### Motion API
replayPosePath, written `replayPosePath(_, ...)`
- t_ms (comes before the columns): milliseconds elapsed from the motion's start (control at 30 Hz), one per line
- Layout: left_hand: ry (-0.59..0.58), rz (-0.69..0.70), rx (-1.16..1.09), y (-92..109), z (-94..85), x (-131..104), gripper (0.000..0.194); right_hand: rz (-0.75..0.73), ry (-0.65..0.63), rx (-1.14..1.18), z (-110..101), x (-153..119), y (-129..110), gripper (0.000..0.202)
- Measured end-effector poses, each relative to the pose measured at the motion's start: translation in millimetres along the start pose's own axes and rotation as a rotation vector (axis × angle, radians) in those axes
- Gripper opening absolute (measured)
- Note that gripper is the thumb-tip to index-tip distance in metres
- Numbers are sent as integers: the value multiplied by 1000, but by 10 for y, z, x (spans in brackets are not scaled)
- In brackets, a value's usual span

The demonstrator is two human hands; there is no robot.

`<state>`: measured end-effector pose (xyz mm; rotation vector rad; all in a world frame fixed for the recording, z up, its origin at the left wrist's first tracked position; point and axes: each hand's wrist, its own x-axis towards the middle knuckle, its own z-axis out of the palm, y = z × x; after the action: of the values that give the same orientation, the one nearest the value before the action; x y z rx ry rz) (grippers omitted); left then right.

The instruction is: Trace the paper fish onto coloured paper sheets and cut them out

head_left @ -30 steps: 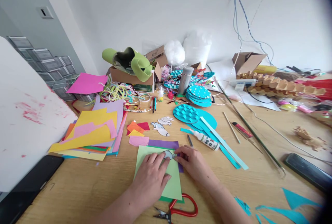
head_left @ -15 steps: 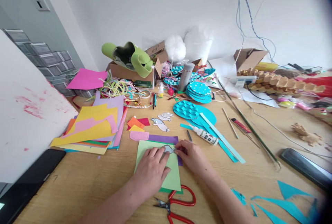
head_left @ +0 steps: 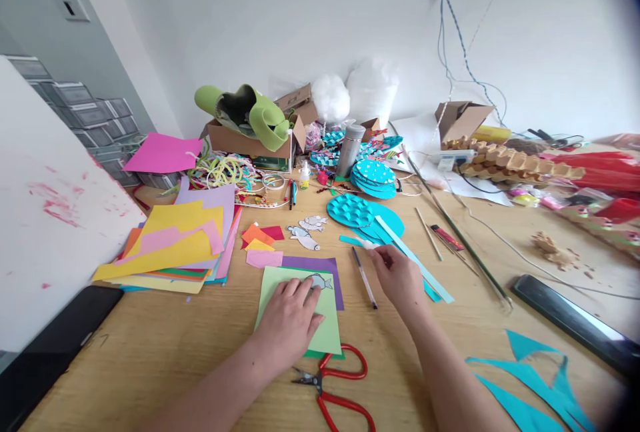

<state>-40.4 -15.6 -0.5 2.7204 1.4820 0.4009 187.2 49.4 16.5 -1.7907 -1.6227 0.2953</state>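
Note:
My left hand (head_left: 287, 315) lies flat on a light green sheet of paper (head_left: 325, 332), fingers stretched out, partly over a grey paper fish cutout (head_left: 320, 282). A darker green sheet sits beneath, with purple paper (head_left: 333, 272) behind. My right hand (head_left: 397, 279) has its fingers closed round the white glue bottle (head_left: 369, 244) near its nozzle; the hand hides most of the bottle. Between the hands a pen (head_left: 365, 279) lies on the table. Red-handled scissors (head_left: 345, 373), blades apart, lie below the green paper.
Fish cutouts (head_left: 305, 237) and small paper scraps (head_left: 265, 257) lie beyond the sheet. Coloured papers (head_left: 170, 239) are stacked left. Blue discs (head_left: 355, 211) and strips (head_left: 415, 255) lie behind my right hand. A phone (head_left: 570, 319) and blue offcuts (head_left: 525, 379) are at right.
My right hand has left the fish's tail and moved right and slightly up to the glue bottle, uncovering the pen. My left hand stays on the paper. The view has shifted slightly right.

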Motion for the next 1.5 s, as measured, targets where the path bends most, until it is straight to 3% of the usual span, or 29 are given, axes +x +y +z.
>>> replayPosePath(233,13,-5,0,9,16,-1,37,-28,-258,-373,108,-62,-5,24)
replayPosePath(367,30,-15,-9,12,32,-9,37,-10,-264,-434,126,-67,-13,24)
replayPosePath(433,34,-20,-15,13,30,-10,37,10,-205,-345,119,-66,-28,22)
replayPosePath(533,21,-17,-24,16,9,-3,38,44,-152,79,103,-80,-100,19)
replayPosePath(667,-7,-15,-28,24,-28,9,39,107,-219,701,88,-125,-243,29)
replayPosePath(800,-11,-21,-30,28,-43,11,39,125,-312,1010,124,-164,-294,25)
replayPosePath(1100,-4,-30,-25,37,-14,7,42,140,-206,1007,337,-266,-313,29)
replayPosePath(1300,-2,-52,-64,48,-38,11,39,184,-207,964,457,-243,-447,35)
replayPosePath(1500,15,-67,-62,55,-23,3,32,55,-298,777,614,-194,-599,36)
